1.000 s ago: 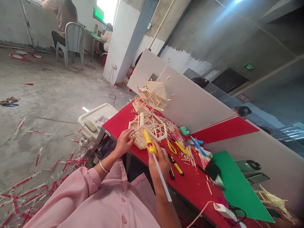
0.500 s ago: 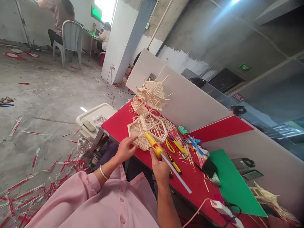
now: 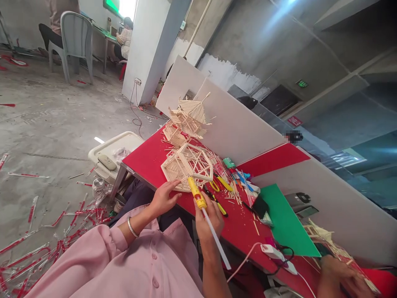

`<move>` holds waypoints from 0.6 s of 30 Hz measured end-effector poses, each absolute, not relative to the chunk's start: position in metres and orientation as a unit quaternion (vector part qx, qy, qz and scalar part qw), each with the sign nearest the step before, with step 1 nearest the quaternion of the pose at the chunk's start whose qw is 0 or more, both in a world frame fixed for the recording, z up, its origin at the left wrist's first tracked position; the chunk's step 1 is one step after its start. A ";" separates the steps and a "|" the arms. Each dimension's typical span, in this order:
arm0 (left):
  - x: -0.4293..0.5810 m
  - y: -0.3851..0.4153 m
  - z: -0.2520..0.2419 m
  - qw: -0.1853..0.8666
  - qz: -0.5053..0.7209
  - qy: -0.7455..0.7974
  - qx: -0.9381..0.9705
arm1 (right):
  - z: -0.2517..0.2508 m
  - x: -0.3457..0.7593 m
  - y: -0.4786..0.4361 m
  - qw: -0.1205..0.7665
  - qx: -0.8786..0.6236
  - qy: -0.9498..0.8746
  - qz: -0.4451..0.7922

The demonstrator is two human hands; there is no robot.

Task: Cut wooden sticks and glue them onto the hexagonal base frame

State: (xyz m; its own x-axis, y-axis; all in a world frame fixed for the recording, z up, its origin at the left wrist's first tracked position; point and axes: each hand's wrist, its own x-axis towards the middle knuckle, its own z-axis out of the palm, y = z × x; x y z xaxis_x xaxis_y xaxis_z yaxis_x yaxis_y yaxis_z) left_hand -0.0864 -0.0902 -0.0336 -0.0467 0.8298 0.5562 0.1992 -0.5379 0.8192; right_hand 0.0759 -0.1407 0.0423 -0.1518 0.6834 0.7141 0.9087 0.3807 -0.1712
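Note:
A hexagonal frame built of thin wooden sticks (image 3: 187,164) lies on the red table (image 3: 149,159). My right hand (image 3: 210,219) is closed round a yellow glue gun (image 3: 197,195) with a clear glue stick trailing back; its nozzle points at the frame's near edge. My left hand (image 3: 164,198) rests its fingertips against the frame's near rim, fingers loosely curled. A finished stick pavilion (image 3: 189,118) stands farther back on the table.
Yellow-handled pliers (image 3: 217,203), pens and loose sticks litter the table beside a green mat (image 3: 285,223). A power strip (image 3: 273,250) lies near the edge. Another person's hand (image 3: 341,275) is at bottom right. White boards stand behind; a plastic bin (image 3: 111,155) sits on the floor.
The view has drifted right and down. My right hand tilted the glue gun more upright and brought its nozzle to the frame's near edge. My left hand stays at the rim.

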 end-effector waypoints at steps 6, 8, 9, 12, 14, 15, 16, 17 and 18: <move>-0.091 -0.086 -0.035 0.233 0.639 0.438 0.588 | 0.040 0.074 -0.140 0.359 -0.536 -0.752 -0.133; -0.094 -0.082 -0.037 0.220 0.643 0.450 0.580 | 0.044 0.072 -0.140 0.364 -0.539 -0.747 -0.141; -0.094 -0.081 -0.038 0.217 0.642 0.455 0.578 | 0.047 0.071 -0.141 0.368 -0.537 -0.744 -0.149; -0.096 -0.078 -0.040 0.215 0.633 0.474 0.574 | 0.056 0.070 -0.142 0.390 -0.524 -0.735 -0.182; -0.096 -0.077 -0.040 0.214 0.626 0.481 0.574 | 0.060 0.070 -0.143 0.405 -0.522 -0.724 -0.199; -0.096 -0.077 -0.040 0.215 0.625 0.484 0.574 | 0.061 0.070 -0.143 0.409 -0.524 -0.720 -0.200; -0.096 -0.078 -0.039 0.217 0.623 0.485 0.573 | 0.061 0.070 -0.143 0.409 -0.527 -0.719 -0.196; -0.097 -0.078 -0.039 0.221 0.623 0.486 0.572 | 0.061 0.071 -0.143 0.408 -0.530 -0.720 -0.187; -0.097 -0.077 -0.038 0.227 0.622 0.487 0.570 | 0.060 0.071 -0.143 0.406 -0.532 -0.723 -0.174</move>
State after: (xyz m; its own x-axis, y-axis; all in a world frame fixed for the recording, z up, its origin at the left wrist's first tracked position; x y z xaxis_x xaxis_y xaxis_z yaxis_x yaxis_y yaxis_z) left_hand -0.0972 -0.0775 -0.0382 -0.2475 0.8370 0.4880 0.2734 -0.4229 0.8639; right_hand 0.0710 -0.1430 0.0602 -0.1048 0.6269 0.7720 0.9097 0.3741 -0.1803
